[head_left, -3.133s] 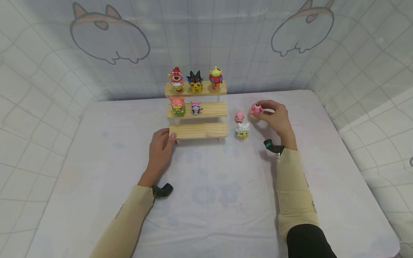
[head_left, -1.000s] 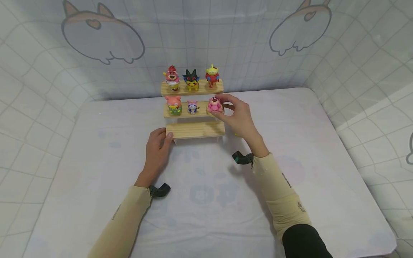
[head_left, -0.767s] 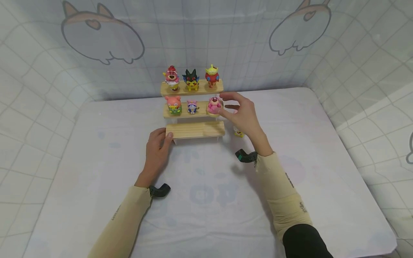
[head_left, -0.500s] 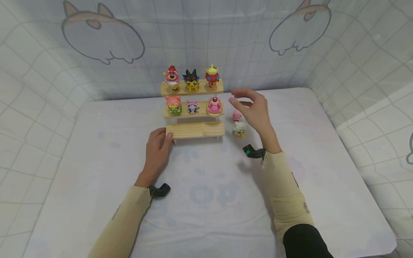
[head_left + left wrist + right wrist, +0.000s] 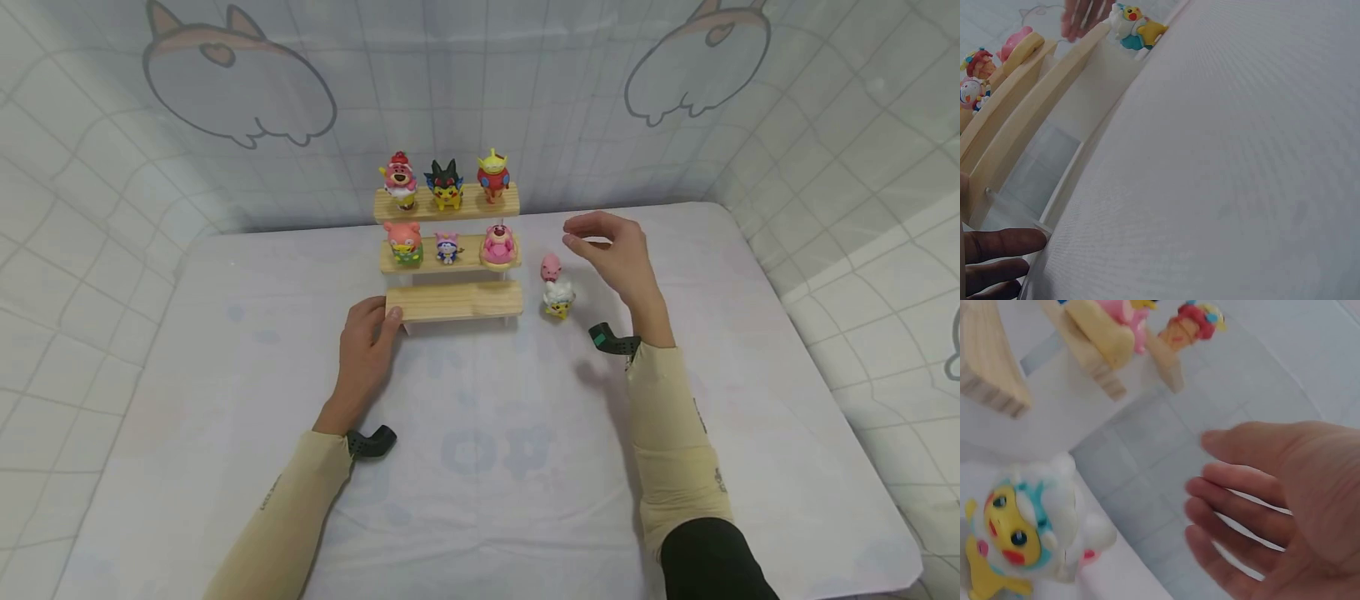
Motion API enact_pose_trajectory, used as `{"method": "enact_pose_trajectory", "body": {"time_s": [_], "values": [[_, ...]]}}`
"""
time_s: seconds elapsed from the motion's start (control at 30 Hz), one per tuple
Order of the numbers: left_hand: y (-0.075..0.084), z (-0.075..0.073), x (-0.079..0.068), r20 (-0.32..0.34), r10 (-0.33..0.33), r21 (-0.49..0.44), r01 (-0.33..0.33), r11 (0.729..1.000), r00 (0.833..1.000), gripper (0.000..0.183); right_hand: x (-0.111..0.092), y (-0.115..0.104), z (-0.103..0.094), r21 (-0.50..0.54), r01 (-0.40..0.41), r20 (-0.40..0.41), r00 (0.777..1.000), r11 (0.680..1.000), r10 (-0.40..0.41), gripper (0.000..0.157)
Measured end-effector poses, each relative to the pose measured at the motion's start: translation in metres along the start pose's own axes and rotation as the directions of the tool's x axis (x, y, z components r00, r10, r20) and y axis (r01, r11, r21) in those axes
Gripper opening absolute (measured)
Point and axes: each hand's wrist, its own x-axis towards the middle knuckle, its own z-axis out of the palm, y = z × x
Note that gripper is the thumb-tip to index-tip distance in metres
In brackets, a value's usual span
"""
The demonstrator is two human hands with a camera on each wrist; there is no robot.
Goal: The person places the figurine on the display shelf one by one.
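Observation:
A three-tier wooden display stand point(image 5: 454, 303) stands at the back of the table. At the left end of its lowest plank my left hand point(image 5: 365, 346) grips it, thumb at the front corner. In the left wrist view its fingers point(image 5: 1007, 242) lie by the clear leg. My right hand point(image 5: 618, 258) hovers to the right, fingers loosely bent, holding nothing. Near it on the table are a pink figurine point(image 5: 551, 267) and a white-hooded yellow figurine point(image 5: 558, 300). A pink bear figurine point(image 5: 498, 247) sits at the right end of the middle tier.
Also on the middle tier are a pink-hooded figurine point(image 5: 405, 244) and a small purple one point(image 5: 447, 248). The top tier bears a bear in a red hat point(image 5: 400, 181), a black-eared figurine point(image 5: 446, 187) and a three-eyed alien point(image 5: 493, 177). A printed curtain point(image 5: 480, 100) hangs behind.
My right hand carried the pink bear figurine from the table to the middle tier, let go of it and drew back right. My left hand kept its grip on the stand.

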Motion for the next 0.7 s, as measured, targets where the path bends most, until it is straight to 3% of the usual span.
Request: {"method": "enact_pose_trajectory", "body": {"time_s": [0.17, 0.7], "values": [[0.0, 0.001, 0.0, -0.006, -0.004, -0.011, 0.004, 1.0, 1.0, 0.044, 0.0, 0.006, -0.003, -0.02, -0.033, 0.102, 0.994, 0.999, 0.035, 0.031], [-0.001, -0.001, 0.0, 0.004, -0.002, -0.002, 0.002, 1.0, 1.0, 0.044, -0.019, 0.023, -0.013, -0.067, -0.091, 0.253, 0.962, 0.994, 0.105, 0.036]]}}
